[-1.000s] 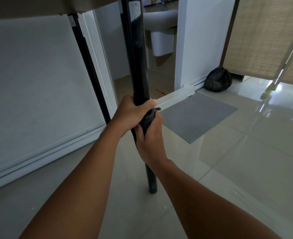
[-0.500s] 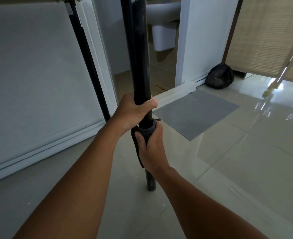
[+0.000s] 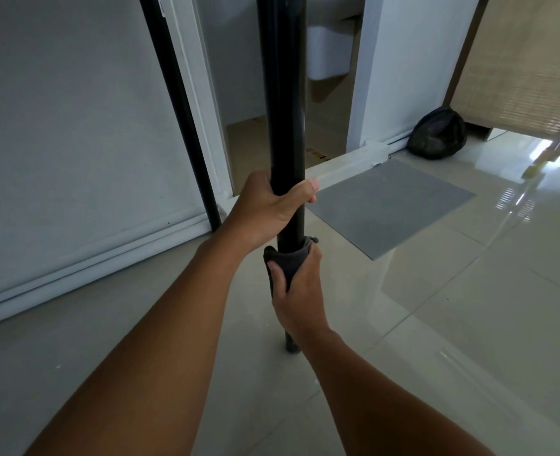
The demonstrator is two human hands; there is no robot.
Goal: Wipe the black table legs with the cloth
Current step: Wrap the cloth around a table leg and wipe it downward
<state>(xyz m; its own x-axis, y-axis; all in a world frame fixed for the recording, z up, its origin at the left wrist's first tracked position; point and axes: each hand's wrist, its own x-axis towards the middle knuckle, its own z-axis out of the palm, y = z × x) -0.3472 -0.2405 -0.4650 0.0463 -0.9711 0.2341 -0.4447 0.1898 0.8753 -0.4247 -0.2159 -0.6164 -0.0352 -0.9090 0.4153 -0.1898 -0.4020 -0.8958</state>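
Both hands (image 3: 272, 205) grip upright black leg (image 3: 285, 93), cloth (image 3: 288, 261) wrapped low

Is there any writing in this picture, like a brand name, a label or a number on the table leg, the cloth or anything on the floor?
None can be read.
The near table leg, the cloth and the grey mat show no writing.
A small yellow and dark mark on the floor beyond the doorway is too small and blurred to tell if it holds text.
The black bag shows nothing readable.
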